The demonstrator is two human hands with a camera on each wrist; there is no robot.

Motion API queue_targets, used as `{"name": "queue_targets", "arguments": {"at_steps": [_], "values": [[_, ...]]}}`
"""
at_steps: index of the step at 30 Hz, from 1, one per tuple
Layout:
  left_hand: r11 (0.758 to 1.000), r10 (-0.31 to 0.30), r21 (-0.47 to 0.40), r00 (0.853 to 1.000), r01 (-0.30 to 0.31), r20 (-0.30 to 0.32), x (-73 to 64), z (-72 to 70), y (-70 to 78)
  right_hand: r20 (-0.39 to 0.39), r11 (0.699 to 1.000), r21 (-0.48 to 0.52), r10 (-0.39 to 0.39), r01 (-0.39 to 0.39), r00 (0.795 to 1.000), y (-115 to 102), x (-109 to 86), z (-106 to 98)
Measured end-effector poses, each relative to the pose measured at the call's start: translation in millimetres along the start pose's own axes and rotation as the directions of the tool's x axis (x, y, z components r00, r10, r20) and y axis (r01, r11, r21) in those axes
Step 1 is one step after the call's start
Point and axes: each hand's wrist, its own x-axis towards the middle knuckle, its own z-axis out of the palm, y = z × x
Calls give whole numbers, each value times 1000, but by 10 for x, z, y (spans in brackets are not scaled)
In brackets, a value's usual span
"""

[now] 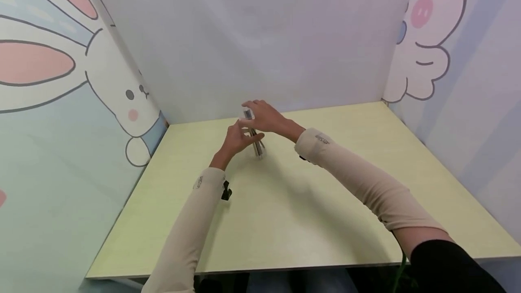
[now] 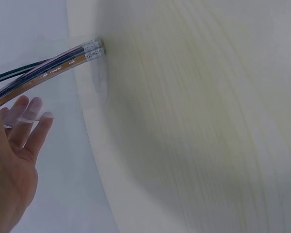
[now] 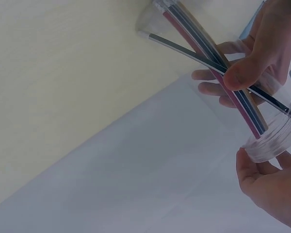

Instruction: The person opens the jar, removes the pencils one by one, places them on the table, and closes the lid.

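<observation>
A clear jar (image 1: pixel 261 155) stands tilted on or just above the table, with several pencils (image 2: pixel 56 71) inside, their eraser ends toward its base. My left hand (image 1: pixel 236 141) grips the jar's body; in the right wrist view the thumb of this left hand (image 3: pixel 259 60) lies across the clear wall. Around the ridged clear top (image 3: pixel 271 143), the fingers of my right hand (image 3: pixel 271 191) are curled. Whether that top is a separate lid or the jar's own rim, I cannot tell. One dark pencil (image 3: pixel 177 48) crosses the others inside.
The pale yellow table (image 1: pixel 346 184) runs beneath both arms. A plain light wall (image 1: pixel 260 35) rises behind it, and side panels with cartoon rabbit drawings (image 1: pixel 110 80) flank left and right. Small black straps or mounts (image 1: pixel 226 191) show at the wrists.
</observation>
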Motion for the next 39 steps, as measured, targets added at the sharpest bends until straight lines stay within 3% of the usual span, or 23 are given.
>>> {"name": "queue_targets", "arguments": {"at_steps": [7,12,19,26,32,39], "values": [[1000,-2,-17,1000,2,8,-21,-30,31,-3,1000,19,-12,12,1000,-25,11,-78],[997,-61,-38,998,61,5,-21,-30,49,-30,1000,13,1,0,1000,28,-7,-164],[987,-142,-71,990,141,0,-15,-14,78,-23,999,-2,42,-42,999,238,-135,-251],[983,-172,-59,985,172,4,-17,5,68,-36,998,17,62,-61,997,469,-222,-286],[984,-173,-53,985,172,-6,-35,-21,67,-17,998,26,51,-51,999,630,-291,-163],[985,-159,-60,987,159,6,-19,3,53,86,996,-8,88,-88,992,828,-430,94]]}}
